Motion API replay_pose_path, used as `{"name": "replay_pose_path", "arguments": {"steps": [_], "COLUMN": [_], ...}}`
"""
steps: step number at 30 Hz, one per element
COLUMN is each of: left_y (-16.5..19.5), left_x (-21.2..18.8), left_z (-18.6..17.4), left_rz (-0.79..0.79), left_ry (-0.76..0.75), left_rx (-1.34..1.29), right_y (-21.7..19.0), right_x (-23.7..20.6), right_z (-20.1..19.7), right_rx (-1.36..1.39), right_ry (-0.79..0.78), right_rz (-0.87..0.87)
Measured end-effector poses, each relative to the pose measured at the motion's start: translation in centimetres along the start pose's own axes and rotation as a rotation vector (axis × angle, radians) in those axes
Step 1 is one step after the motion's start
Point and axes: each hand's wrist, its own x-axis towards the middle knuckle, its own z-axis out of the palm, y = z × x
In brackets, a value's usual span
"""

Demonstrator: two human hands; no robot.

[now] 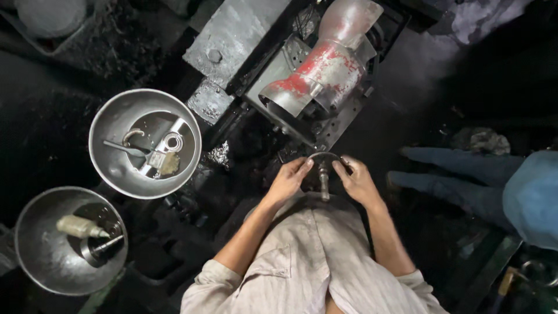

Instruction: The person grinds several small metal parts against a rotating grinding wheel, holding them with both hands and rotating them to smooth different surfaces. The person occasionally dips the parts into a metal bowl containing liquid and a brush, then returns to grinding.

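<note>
Fingers of both hands curl round a dark metal ring (323, 158), one hand on each side. Left hand (289, 179) grips the ring's left edge; right hand (356, 180) grips its right edge. Ring sits just in front of the person's chest, over the shirt (308, 261), and a short steel shaft (324, 181) runs from its middle down toward the body, between the two hands.

Just beyond the ring: a machine (302, 81) with a flared metal housing, silver with worn red paint, mouth tilted toward the ring. Grey steel plates (232, 35) bolted at its left.

Left side, near: a steel bowl (40, 261) holding a pale cylindrical piece and a ring-shaped part. Further back, a second bowl (110, 168) with a bearing-like ring, a spoon-like tool and small metal bits.

Right side: another person's legs (459, 174) in blue trousers, well apart from the hands. Floor dark, details unclear.
</note>
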Motion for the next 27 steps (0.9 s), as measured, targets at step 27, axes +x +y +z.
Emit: {"name": "replay_pose_path", "arguments": {"steps": [27], "left_y": [-1.3], "left_x": [4.6], "left_z": [1.0], "left_rz": [-0.027], "left_ry": [-0.13], "left_rx": [-0.751], "right_y": [-0.8], "right_x": [3.4], "right_z": [5.6], "right_rx": [0.568], "right_ry": [0.244], "right_rz": [-0.031]}}
